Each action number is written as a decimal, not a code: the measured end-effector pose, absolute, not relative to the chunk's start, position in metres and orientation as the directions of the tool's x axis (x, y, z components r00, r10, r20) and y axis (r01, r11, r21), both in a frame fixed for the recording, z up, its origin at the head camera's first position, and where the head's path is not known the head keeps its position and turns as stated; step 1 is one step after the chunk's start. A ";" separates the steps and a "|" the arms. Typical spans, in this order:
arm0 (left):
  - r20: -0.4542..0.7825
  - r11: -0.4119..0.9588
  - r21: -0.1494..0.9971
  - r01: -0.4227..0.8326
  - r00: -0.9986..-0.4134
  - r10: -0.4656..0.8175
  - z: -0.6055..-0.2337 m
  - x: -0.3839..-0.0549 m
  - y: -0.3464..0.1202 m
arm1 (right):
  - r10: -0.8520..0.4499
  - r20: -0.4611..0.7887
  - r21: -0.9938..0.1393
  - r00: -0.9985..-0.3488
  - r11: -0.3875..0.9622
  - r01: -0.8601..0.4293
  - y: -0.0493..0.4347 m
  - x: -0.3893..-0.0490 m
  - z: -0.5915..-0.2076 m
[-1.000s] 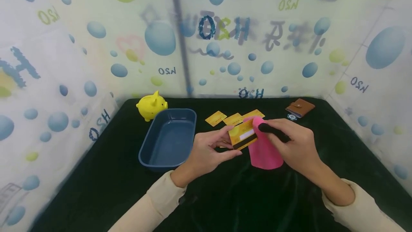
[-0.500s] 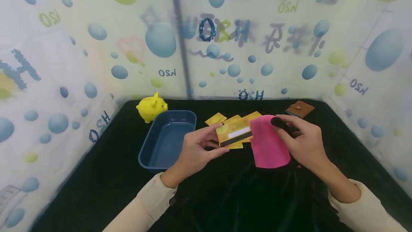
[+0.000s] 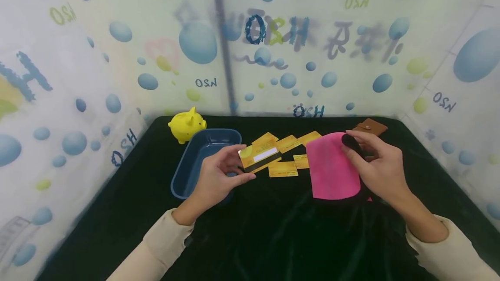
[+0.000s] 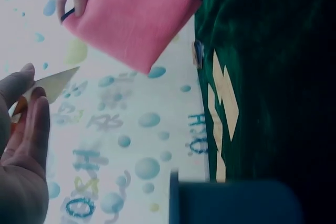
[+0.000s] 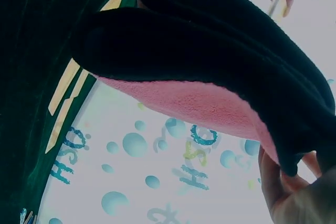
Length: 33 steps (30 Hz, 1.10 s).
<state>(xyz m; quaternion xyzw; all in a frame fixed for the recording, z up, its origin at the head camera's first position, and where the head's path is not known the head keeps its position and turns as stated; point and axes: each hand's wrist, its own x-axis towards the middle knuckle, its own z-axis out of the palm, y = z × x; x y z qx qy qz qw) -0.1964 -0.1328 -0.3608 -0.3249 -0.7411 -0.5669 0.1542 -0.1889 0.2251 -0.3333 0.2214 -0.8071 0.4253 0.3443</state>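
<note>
In the head view my left hand (image 3: 218,170) pinches a yellow bank card (image 3: 259,156) by its left end, thumb below and fingers above. The card's back faces me, with a black stripe and a white strip. My right hand (image 3: 382,164) grips a pink cloth (image 3: 332,168) with a black back by its upper right corner; the cloth hangs apart from the card. The right wrist view shows the black side (image 5: 210,51) of the cloth folded over. Several more yellow bank cards (image 3: 283,169) lie on the table beyond and between the hands.
A blue tray (image 3: 179,172) stands on the left, partly behind my left hand. Behind it sits a yellow piggy bank (image 3: 186,125). A brown wallet (image 3: 371,126) lies at the back right. Dark green fabric (image 3: 269,237) covers the table, with patterned curtains around it.
My left hand has drawn the card leftward, away from the cloth and toward the tray. My right hand has moved right with the cloth, which now hangs spread out. More of the cards on the table show.
</note>
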 end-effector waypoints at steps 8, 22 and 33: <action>0.462 0.233 0.850 0.472 -0.881 0.100 -0.358 -0.195 -0.160 | -0.057 0.722 -0.561 -0.689 0.534 -0.633 0.224 -0.188 -0.335; 0.433 0.342 0.854 0.393 -0.900 -0.045 -0.359 -0.206 -0.184 | -0.064 0.712 -0.567 -0.700 0.537 -0.625 0.226 -0.190 -0.341; 0.403 0.340 0.870 0.358 -0.912 -0.071 -0.362 -0.213 -0.192 | -0.067 0.702 -0.552 -0.709 0.579 -0.601 0.229 -0.193 -0.344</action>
